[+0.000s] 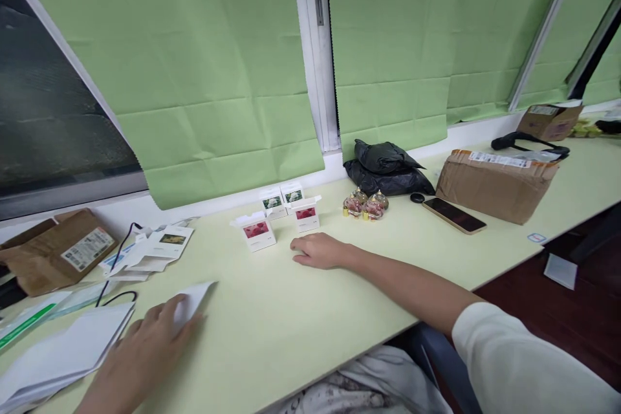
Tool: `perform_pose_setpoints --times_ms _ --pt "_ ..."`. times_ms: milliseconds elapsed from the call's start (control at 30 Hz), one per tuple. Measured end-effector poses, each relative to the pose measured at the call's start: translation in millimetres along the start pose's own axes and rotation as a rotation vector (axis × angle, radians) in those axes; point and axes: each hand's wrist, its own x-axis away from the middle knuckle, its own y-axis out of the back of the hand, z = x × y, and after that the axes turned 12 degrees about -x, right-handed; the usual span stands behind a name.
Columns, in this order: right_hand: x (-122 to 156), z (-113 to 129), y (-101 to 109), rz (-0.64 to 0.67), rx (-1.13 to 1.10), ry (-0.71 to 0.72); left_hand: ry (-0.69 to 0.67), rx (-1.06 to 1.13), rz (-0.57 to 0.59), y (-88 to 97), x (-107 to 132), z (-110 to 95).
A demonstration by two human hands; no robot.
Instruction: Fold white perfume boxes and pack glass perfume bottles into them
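Observation:
My left hand pinches a small piece of white card above the table's near left part. Beside that wrist lies a stack of white flat card. My right hand rests on the tabletop, thumb and fingers apart, with nothing seen in it. Just beyond its fingers stands a small white box with a red picture. To its left is another white box with a red flower picture; both have raised top flaps. Behind them stand two white boxes with green pictures.
Several small ornate bottles stand right of the boxes. Beyond are black plastic bags, a phone and a cardboard box. An opened carton, a cable and loose printed card lie left.

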Motion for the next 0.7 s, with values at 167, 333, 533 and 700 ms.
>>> perform_pose_setpoints --times_ms 167,333,533,700 --pt "-2 -2 -1 -0.005 0.002 0.003 -0.297 0.195 -0.007 15.6 5 -59" --pt "-1 -5 -1 -0.012 -0.035 -0.002 -0.468 0.236 -0.061 32.9 -17 -114" --pt "0 -1 8 -0.061 -0.248 -0.102 -0.491 0.338 -0.088 46.7 -54 -145" --pt "-10 -3 20 -0.062 -0.698 -0.300 -0.396 0.529 -0.115 44.0 -62 -148"
